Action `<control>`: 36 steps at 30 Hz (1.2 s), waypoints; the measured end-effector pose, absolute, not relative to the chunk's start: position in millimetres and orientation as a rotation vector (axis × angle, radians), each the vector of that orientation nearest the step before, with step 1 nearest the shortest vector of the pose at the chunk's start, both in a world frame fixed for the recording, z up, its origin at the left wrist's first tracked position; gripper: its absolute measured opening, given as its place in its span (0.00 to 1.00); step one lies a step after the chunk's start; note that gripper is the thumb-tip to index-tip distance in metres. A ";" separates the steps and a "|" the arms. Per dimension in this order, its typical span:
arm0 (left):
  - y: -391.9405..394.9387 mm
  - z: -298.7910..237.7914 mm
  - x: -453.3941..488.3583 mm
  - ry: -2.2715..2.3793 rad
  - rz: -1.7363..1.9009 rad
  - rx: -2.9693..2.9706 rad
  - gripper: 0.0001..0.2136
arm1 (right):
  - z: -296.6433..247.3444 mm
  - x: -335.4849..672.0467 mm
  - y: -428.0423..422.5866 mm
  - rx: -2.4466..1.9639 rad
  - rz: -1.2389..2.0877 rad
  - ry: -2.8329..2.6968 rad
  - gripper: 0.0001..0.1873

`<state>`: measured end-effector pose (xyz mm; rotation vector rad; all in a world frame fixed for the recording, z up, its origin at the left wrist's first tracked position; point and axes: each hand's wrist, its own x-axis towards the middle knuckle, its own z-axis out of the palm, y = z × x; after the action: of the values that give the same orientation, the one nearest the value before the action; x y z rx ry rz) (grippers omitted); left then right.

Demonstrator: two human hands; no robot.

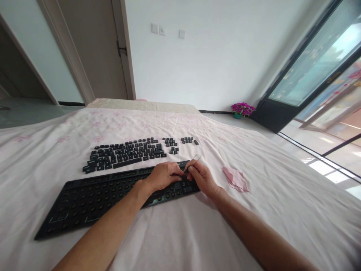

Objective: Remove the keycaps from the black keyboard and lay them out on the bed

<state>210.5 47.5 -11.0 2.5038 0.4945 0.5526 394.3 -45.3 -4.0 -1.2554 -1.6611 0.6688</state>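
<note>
A black keyboard (pixel 93 199) lies slantwise on the bed, most of its keys stripped to bare switch posts. A few keycaps remain at its right end, where both hands work. My left hand (pixel 165 175) rests over that end, fingers bent and pinched close to a key; what they grip is hidden. Closed beside it, my right hand (pixel 203 177) holds a small keycap puller (pixel 197 158) with a thin, wire-like end pointing up and away. Beyond the keyboard, loose black keycaps (pixel 126 152) lie in rows, with a long space bar (pixel 127 162) in front.
A folded pink cloth (pixel 235 179) lies right of my right hand. The pale floral bedsheet (pixel 282 210) is wrinkled. Farther off are a white wall (pixel 214 56), a closed door (pixel 96 49), purple flowers (pixel 243 108) in a pot, and a glass door (pixel 313 64).
</note>
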 end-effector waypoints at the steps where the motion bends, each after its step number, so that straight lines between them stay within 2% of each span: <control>1: 47.2 -11.1 211.2 0.496 0.553 2.514 0.06 | -5.5 394.7 -45.6 -1.274 0.674 -1.632 0.12; 13: 42.1 -18.1 215.9 0.375 0.656 2.537 0.11 | 0.2 381.1 -44.1 -1.112 0.471 -1.778 0.17; 18: 37.0 -15.6 216.1 0.350 0.695 2.619 0.14 | -0.5 379.0 -53.5 -1.087 0.400 -1.803 0.16; 23: 34.7 -16.3 217.2 0.367 0.788 2.561 0.13 | 2.0 378.2 -50.6 -1.087 0.329 -1.766 0.16; 28: 39.2 -12.4 219.1 0.512 0.762 2.402 0.11 | 1.7 383.3 -38.2 -1.206 0.434 -1.722 0.14; 36: 46.0 -12.3 219.9 0.740 0.878 2.034 0.09 | 4.8 397.3 -32.5 -1.473 0.370 -1.900 0.12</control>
<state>219.9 46.0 -12.3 2.0339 0.7399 0.8783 397.3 -32.5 4.8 -1.4725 -1.8997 0.3696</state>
